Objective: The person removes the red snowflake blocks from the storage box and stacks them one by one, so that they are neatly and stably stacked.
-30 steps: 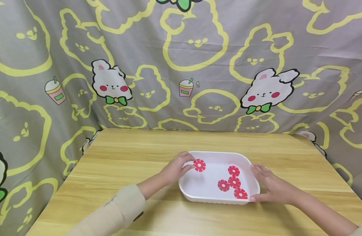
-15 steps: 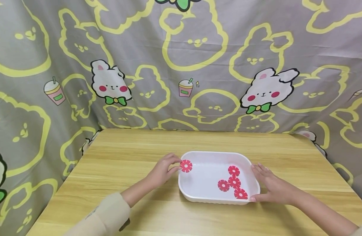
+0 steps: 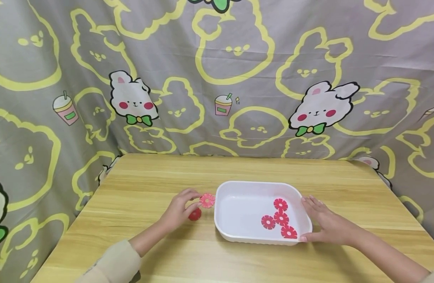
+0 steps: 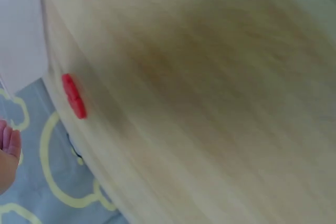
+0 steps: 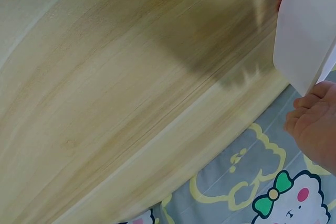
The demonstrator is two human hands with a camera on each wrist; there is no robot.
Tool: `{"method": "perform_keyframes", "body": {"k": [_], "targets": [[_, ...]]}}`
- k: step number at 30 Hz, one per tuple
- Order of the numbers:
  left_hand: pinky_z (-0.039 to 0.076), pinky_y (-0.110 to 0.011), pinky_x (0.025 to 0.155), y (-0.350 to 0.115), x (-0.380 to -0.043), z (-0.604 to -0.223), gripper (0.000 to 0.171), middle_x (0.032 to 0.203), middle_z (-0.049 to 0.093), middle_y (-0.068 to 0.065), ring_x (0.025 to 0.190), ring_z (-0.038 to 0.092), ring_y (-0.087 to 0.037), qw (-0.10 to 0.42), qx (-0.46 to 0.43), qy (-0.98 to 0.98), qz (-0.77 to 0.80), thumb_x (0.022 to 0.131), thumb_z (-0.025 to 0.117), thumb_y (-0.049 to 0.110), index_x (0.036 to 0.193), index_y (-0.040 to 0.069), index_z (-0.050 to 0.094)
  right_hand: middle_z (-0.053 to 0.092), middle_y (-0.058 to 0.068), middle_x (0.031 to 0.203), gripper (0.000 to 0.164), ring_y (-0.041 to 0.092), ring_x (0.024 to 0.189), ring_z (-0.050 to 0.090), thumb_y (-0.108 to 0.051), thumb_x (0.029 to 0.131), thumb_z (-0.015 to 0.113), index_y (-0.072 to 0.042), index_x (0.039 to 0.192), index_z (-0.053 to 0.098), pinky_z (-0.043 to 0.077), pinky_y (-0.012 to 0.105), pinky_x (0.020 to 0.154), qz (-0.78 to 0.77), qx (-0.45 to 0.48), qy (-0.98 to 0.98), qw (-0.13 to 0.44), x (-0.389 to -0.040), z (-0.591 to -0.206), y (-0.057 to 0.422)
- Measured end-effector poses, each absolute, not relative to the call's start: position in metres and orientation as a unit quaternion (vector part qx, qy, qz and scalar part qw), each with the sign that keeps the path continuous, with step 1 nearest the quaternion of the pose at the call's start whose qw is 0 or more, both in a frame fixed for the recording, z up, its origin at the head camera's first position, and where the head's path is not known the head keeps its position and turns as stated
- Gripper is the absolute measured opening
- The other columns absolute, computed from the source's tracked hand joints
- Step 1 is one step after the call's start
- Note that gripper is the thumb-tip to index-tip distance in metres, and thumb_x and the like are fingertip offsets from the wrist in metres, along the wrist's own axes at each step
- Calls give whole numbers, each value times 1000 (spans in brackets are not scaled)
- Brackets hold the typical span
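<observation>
Look, a pink flower piece (image 3: 207, 200) is pinched at its edge by the thumb and finger of the left hand (image 3: 177, 209), which comes in from its 8 o'clock. The flower is just beside a white box (image 3: 238, 237), at the box's 9 o'clock, and I can't tell if they touch. At the flower's 7 o'clock, close under the thumb, is a red round piece (image 3: 195, 214), partly hidden. Four red flowers (image 3: 281, 217) lie bunched inside the box, toward 3 and 4 o'clock. Past them, at the box's 3 o'clock, the right hand (image 3: 324, 225) rests on the side, its fingers straight and its thumb spread away toward the 4 o'clock corner. All of this is on a wooden table (image 3: 149, 175). A tan sleeve (image 3: 112, 261) covers the left arm, down at 7 o'clock. At 12 o'clock, behind the table, hangs a gray curtain (image 3: 183, 51) with yellow animals and white bunnies.
</observation>
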State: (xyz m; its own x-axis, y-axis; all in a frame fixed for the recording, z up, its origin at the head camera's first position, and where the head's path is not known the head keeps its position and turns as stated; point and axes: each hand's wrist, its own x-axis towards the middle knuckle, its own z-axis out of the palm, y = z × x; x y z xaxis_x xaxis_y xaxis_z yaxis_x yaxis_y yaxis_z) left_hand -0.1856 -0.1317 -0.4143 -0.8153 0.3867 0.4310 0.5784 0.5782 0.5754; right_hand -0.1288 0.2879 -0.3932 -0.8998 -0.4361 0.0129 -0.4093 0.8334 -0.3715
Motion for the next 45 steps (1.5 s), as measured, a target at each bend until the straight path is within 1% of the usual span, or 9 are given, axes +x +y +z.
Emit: {"method": "perform_keyframes", "body": {"k": [4,9,16,24,26,28,30,32,45], "targets": [[55,-36,79,-140,-182,-421,22,94,64,-10,87,62,-24,125,-254,-886,-367,78,70,2,100,-1,66,31,31,143,105,55,128,26,-53,68,74,11,138,30,31,66,97,-186,-222,956,35,-129,-395,288],[56,-34,79,-147,-181,-433,21,98,64,-11,91,62,-24,93,-236,-894,-368,81,67,4,101,-2,66,31,32,143,105,55,127,27,-53,68,74,12,138,30,31,66,97,-183,-222,957,35,-128,-396,290],[55,-31,79,-155,-181,-452,15,91,64,-7,86,62,-20,107,-212,-899,-367,79,68,1,94,-1,66,31,33,142,105,56,127,26,-52,68,74,13,137,30,30,67,98,-187,-223,956,35,-130,-394,290],[54,-31,80,-159,-179,-461,15,88,63,-3,85,61,-18,112,-192,-905,-362,78,69,1,93,2,67,30,32,143,106,55,129,25,-53,68,74,12,138,29,28,67,97,-192,-217,956,39,-130,-393,289],[54,-31,81,-159,-179,-461,14,88,63,-3,86,61,-18,108,-187,-906,-363,78,69,2,92,2,67,30,31,144,106,54,130,24,-53,68,74,11,139,29,20,55,110,-195,-216,956,39,-130,-394,289],[54,-31,81,-159,-179,-462,13,88,63,-3,86,61,-18,104,-181,-908,-363,78,69,2,91,3,67,29,31,144,105,54,130,24,-53,68,73,11,139,29,5,31,116,-198,-218,955,38,-130,-394,290],[54,-30,81,-159,-179,-462,12,88,63,-3,86,61,-18,99,-175,-910,-363,79,69,2,90,3,68,29,32,144,105,54,130,23,-52,69,73,11,139,28,-8,8,105,-201,-218,954,37,-129,-395,290],[54,-30,81,-159,-179,-462,11,88,63,-3,87,61,-17,94,-169,-911,-363,79,69,2,90,3,68,28,32,144,105,55,130,23,-51,69,73,11,139,28,-12,-4,90,-204,-219,953,39,-129,-395,290],[55,-29,77,-161,-179,-464,14,90,63,-5,86,61,-18,86,-188,-911,-356,79,68,2,93,1,68,27,32,144,105,54,130,22,-52,69,73,11,139,27,-12,-4,89,-205,-217,954,41,-128,-395,290]]}}
